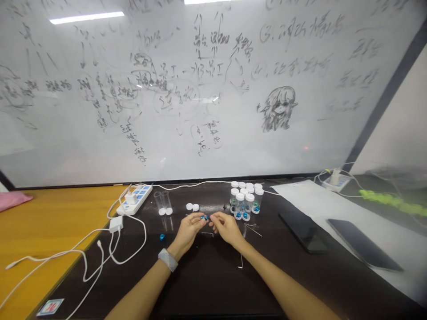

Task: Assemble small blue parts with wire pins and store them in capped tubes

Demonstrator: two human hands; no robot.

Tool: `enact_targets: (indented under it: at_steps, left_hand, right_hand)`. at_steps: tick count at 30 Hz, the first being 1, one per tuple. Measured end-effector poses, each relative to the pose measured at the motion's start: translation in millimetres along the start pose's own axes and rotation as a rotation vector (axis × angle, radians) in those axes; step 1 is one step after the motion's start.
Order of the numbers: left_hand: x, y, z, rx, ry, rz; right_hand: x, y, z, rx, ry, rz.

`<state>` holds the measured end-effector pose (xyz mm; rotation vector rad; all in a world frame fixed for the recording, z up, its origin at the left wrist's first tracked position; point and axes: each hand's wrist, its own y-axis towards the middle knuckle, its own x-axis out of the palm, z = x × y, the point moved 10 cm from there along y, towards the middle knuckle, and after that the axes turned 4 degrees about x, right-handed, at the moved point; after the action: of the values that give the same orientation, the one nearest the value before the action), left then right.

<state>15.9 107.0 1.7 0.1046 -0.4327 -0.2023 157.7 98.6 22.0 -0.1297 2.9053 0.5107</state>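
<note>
"What sits along the left edge of the dark tabletop [200, 289]?"

"A small card [50, 307] in the near corner, then a white adapter [116, 224] with trailing cables, and a power strip [138, 200] at the far corner."

"Next, going right?"

"One blue ball [162, 237] lies loose, between the left edge and the wrist. Beyond it, towards the far edge, two clear tubes [163, 200] stand on their white ends, with two white caps [192, 207] to their right."

"And the left hand [188, 229]?"

"Thumb and fingers are pressed together, pinching small blue balls [204, 218], two by the look of it. They sit right at the fingertips, on the side facing the other hand."

"The right hand [227, 227]?"

"Its fingertips are drawn together just beside those balls. Whether they grip anything, I can't tell; it's too small."

"Anything under them?"

"A thin bent wire [208, 233] between the hands, lying on the tabletop."

"Further right?"

"Small bottles [248, 201] with white lids cluster near the far edge, blue and green bits inside some. Then a black phone [302, 232] lies beside a white sheet [305, 200] that covers the right edge, and a second phone [363, 244] rests on that sheet."
</note>
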Motion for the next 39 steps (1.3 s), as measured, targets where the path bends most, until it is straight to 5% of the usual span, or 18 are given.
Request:
enact_targets:
  at_steps: [7, 16, 25, 39]
  left_hand:
    - [1, 0, 3, 0.012, -0.020, -0.004]
    - [14, -4, 5, 0.006, -0.006, -0.086]
    - [10, -2, 5, 0.004, -0.054, -0.058]
    - [11, -3, 7, 0.001, -0.040, -0.057]
  right_hand:
    - [2, -13, -42, -0.214, -0.372, -0.033]
    - [0, -10, -21, -0.031, -0.393, -0.063]
    - [0, -18, -51, -0.302, -0.530, -0.082]
    - [-1, -18, -52, -0.353, -0.606, -0.053]
